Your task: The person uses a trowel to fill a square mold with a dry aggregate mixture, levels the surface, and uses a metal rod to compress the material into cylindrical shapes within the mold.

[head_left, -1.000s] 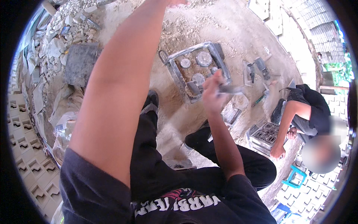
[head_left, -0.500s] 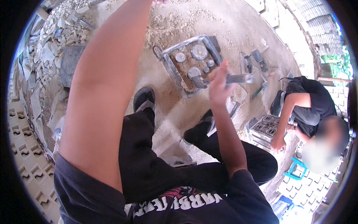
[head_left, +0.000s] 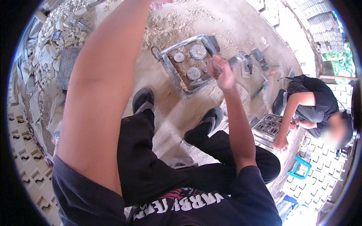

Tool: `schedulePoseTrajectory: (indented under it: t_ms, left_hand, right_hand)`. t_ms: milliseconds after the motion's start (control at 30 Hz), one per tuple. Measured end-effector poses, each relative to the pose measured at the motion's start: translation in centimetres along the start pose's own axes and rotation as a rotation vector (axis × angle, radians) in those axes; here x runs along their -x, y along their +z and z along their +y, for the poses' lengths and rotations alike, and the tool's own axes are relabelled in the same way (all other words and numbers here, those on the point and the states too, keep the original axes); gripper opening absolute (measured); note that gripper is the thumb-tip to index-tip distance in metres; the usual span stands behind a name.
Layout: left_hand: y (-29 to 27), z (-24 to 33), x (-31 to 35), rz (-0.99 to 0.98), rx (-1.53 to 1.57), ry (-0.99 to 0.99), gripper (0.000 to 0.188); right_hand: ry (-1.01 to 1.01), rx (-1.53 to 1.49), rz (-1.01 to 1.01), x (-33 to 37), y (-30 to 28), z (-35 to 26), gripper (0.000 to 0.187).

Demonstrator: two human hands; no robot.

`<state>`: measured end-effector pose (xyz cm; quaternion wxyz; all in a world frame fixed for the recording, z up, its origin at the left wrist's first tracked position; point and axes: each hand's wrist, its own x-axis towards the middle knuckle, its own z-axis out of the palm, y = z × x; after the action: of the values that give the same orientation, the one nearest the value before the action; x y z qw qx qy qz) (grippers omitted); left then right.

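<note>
Grey metal frame point(head_left: 172, 74), sand-filled, lies on dusty ground point(head_left: 233, 37), beyond and left of the patterned block point(head_left: 269, 124). My left hand point(head_left: 162, 3) is cut by the upper edge, grip and openness unreadable from here. I log the right hand point(head_left: 221, 73) clenched round a grey tool point(head_left: 237, 59), its lower end swung off the near disc point(head_left: 193, 74) since half a second ago, baring it; that hand partly hides a small disc point(head_left: 204, 70).

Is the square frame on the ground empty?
No, not empty: brown sandy fill and round grey pieces show inside the square frame. How deep, I can't tell.
</note>
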<state>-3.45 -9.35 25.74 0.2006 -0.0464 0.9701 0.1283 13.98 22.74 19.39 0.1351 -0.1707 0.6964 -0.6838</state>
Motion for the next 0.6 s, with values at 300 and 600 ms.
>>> schedulePoseTrajectory:
  t_ms: [300,600]
  left_hand:
    - [-0.4,-0.3,0.4,-0.112,0.026,-0.035,0.056]
    - [0.8,0.8,-0.7,-0.05,0.034,-0.04,0.052]
  right_hand:
    - [0.097,-0.322,-0.061,-0.5,-3.1,0.4,0.028]
    - [0.026,-0.265,-0.073,0.6,-4.2,-0.2,0.031]
